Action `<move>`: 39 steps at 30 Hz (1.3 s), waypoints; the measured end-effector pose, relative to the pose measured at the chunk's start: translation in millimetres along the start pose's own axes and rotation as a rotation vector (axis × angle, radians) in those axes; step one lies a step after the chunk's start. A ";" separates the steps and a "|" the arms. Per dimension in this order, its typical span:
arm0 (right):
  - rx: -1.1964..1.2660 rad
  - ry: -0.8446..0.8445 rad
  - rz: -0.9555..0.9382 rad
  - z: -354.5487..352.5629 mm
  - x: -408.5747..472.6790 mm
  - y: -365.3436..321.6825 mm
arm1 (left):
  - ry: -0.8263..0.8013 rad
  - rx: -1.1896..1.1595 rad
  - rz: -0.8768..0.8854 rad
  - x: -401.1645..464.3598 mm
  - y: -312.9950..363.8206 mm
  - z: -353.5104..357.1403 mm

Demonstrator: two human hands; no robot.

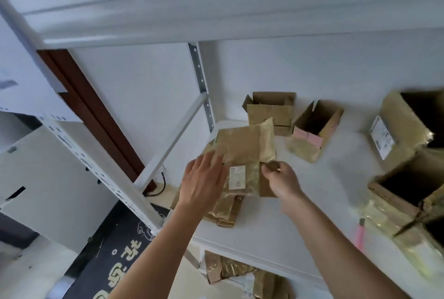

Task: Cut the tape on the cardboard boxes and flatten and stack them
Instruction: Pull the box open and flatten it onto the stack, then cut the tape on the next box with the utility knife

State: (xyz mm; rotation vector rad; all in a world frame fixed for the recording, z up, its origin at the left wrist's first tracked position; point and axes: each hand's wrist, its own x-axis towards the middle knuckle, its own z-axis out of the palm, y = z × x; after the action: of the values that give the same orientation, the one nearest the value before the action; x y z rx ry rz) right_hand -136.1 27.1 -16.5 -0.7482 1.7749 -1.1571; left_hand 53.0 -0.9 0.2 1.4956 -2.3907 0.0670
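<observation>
A flattened, tape-covered cardboard box (245, 147) lies on top of a stack of flattened boxes (225, 209) at the left end of the white shelf (276, 226). My left hand (204, 181) rests on the box's left edge with its fingers spread and straight. My right hand (281, 178) pinches the box's right edge between thumb and curled fingers. A pink-handled cutter (360, 236) lies on the shelf to the right, apart from both hands.
Open cardboard boxes stand at the back (271, 111), the middle (314, 130) and the right (413, 130), (408, 190). White shelf uprights (96, 166) rise at left. More cardboard (240, 272) lies on the lower shelf. A dark floor mat (120, 255) is below.
</observation>
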 end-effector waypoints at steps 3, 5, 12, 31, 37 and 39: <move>0.185 -0.028 0.200 69.1 -7.8 24.0 | -0.211 0.047 -0.047 5.1 -32.5 25.0; 0.121 0.023 0.179 94.2 -10.3 41.4 | -0.358 0.066 -0.034 3.1 -51.1 41.9; -0.979 0.119 -0.560 88.0 2.3 84.0 | -0.500 0.079 0.073 1.6 -81.5 72.0; -1.075 0.116 -0.652 -3.3 62.2 14.7 | -0.113 0.247 0.216 67.8 -30.2 42.8; -1.141 0.453 -0.471 -58.6 123.4 -1.2 | -0.069 0.189 0.232 74.5 -1.5 71.9; -1.148 0.446 -0.385 -68.2 139.9 1.6 | -0.077 0.186 0.225 71.6 7.7 85.3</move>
State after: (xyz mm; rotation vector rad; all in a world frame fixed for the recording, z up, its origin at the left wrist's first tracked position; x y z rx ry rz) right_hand -259.6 -60.9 -52.0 -1.6276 2.7627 -0.4209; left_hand -3.2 -77.2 -58.9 1.3179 -2.6699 0.2953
